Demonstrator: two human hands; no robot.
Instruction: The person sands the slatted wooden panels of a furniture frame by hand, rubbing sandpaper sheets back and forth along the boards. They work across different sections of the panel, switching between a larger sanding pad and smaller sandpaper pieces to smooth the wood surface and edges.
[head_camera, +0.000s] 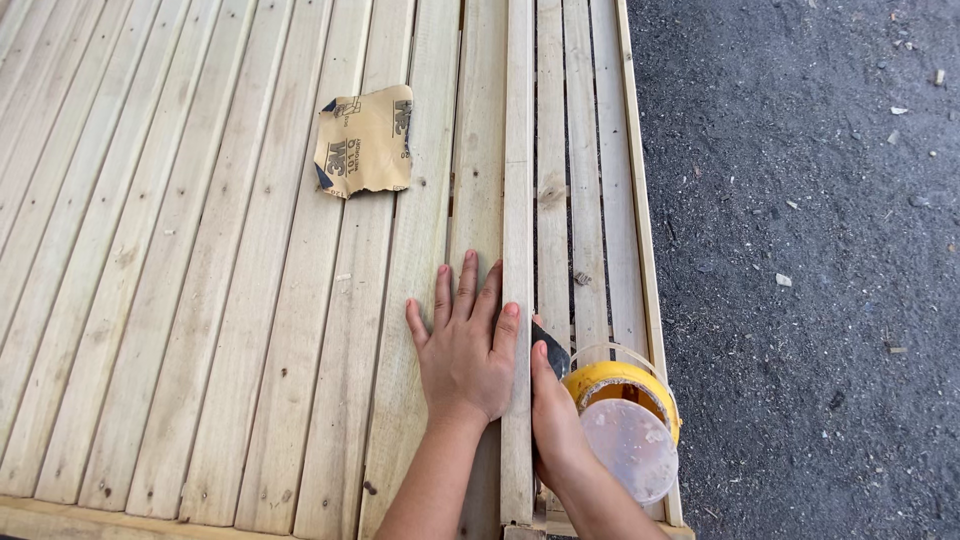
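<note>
My left hand (465, 350) lies flat, fingers spread, on pale wooden slats, its fingertips against a raised narrow wooden strip (518, 200) that runs lengthways. My right hand (555, 410) is on the other side of that strip, fingers closed on a dark piece of sandpaper (553, 352) pressed against the strip's side. A second, tan sheet of sandpaper (365, 140) with torn edges lies loose on the slats farther away.
A yellow tub (622, 385) with a clear plastic lid (632, 450) sits on the slats just right of my right hand. The slatted wooden panel (200, 300) fills the left side; dark gritty ground (810, 270) lies beyond its right edge.
</note>
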